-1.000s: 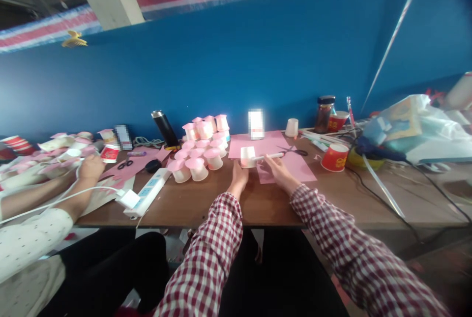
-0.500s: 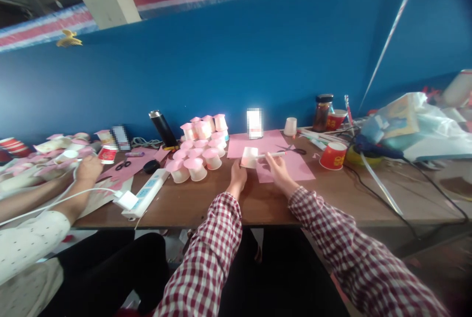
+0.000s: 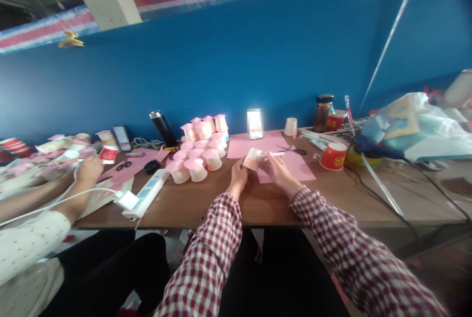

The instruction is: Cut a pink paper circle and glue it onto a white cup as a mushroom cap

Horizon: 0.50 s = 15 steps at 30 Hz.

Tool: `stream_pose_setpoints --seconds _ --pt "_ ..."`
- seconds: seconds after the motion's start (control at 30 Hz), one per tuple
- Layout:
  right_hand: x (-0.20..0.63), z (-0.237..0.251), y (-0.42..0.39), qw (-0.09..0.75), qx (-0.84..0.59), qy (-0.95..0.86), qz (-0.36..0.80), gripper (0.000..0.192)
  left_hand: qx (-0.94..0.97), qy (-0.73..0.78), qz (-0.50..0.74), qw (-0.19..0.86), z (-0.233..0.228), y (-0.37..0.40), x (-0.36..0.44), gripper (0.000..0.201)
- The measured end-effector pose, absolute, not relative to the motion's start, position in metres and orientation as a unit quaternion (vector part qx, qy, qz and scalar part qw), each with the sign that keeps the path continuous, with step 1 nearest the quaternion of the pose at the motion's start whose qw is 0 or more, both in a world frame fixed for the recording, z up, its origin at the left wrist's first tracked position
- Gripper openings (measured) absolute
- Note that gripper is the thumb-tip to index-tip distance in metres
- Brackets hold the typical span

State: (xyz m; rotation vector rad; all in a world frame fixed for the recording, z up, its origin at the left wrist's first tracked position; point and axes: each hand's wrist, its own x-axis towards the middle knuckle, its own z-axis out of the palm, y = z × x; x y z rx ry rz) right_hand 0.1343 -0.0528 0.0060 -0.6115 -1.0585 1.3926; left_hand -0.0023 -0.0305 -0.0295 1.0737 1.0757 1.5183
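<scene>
My left hand point(image 3: 239, 174) is closed around the edge of a small paper cup point(image 3: 251, 160), pale with a pinkish side, held tilted above the table. In my right hand point(image 3: 277, 169) is a slim white pen point(image 3: 279, 154), its left end at the cup's side. Pink paper sheets point(image 3: 271, 140) lie beneath and behind both hands. Dark-handled scissors point(image 3: 299, 151) rest on the paper just past my right hand. To the left of my left hand stand several upside-down paper cups point(image 3: 198, 169) topped with pink paper pieces.
A white power strip point(image 3: 147, 193) and black bottle point(image 3: 162, 128) are at left, beside a co-worker's hand point(image 3: 89, 169). A phone point(image 3: 254, 124) stands at the back. At right are a red cup point(image 3: 333, 156), a glue gun point(image 3: 379, 147), cables and a plastic bag point(image 3: 409, 120).
The cup has tilted in my left hand and sits slightly lower and to the right. My right hand and the pen have shifted a little left, closer to the cup.
</scene>
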Motion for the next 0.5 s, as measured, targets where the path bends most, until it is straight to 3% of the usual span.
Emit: stream_pose_setpoints --seconds 0.23,0.5 --pt "0.1339 0.0042 -0.0523 0.608 -0.261 -0.460 0.592 0.035 0.452 0.439 0.612 0.477 -0.0292 -0.0303 -0.0020 0.034" --pt "0.1322 0.0027 -0.0553 0.633 -0.321 -0.489 0.507 0.037 0.446 0.429 0.612 0.492 -0.0307 -0.0320 -0.0044 0.018"
